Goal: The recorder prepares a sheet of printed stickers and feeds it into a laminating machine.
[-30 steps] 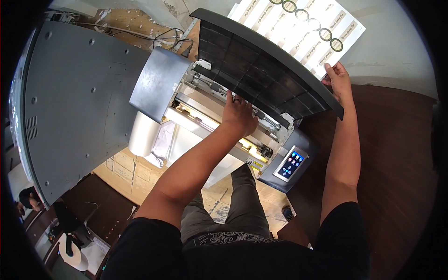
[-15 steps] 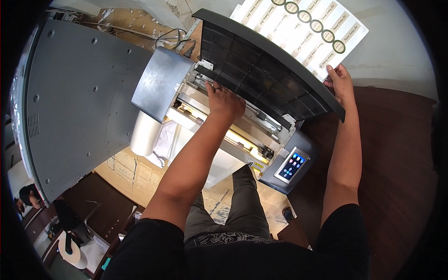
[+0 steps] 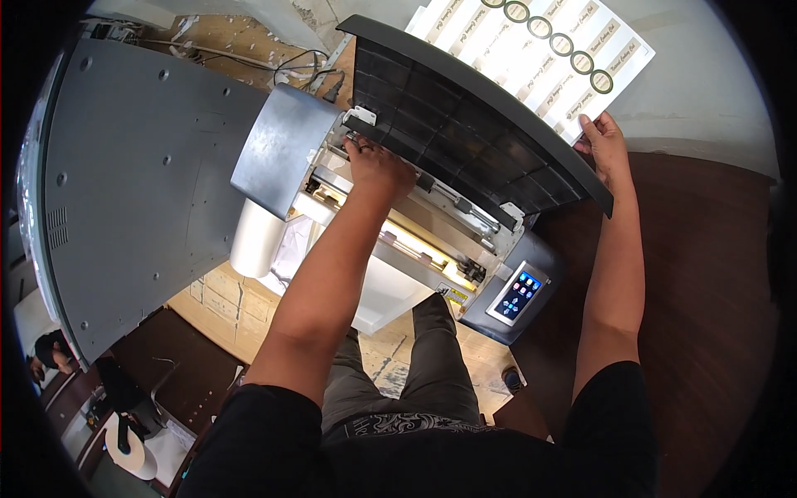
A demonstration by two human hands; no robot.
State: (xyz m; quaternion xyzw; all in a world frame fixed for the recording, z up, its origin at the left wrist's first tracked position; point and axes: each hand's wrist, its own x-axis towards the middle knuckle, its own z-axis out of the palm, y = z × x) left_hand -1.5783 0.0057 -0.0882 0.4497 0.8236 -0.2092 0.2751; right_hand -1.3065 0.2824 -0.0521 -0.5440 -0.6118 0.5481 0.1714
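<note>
My right hand (image 3: 606, 149) pinches the near corner of a white sheet of printed labels (image 3: 550, 73), with brown strips and a row of round, dark-rimmed labels. The sheet stands behind the raised black lid (image 3: 440, 108) of a grey cutting plotter (image 3: 272, 149). Inside the opened machine, my left hand (image 3: 382, 173) lies palm down near the left lid hinge. Its fingers reach out over the metal shaft (image 3: 448, 197) at the back, their tips partly hidden. In front of that hand runs a lit slot with the carriage (image 3: 475, 270) at its right end.
A lit touch panel (image 3: 519, 292) sits on the machine's right end. A white roll (image 3: 257, 236) is below its left end. Left stands a large grey metal panel (image 3: 141, 174); cables (image 3: 311, 70) lie behind. A dark brown surface (image 3: 697, 274) is at right, another roll (image 3: 129, 448) lower left.
My left hand has slid left along the inside of the machine, towards the left lid hinge. My right hand and the label sheet have hardly moved.
</note>
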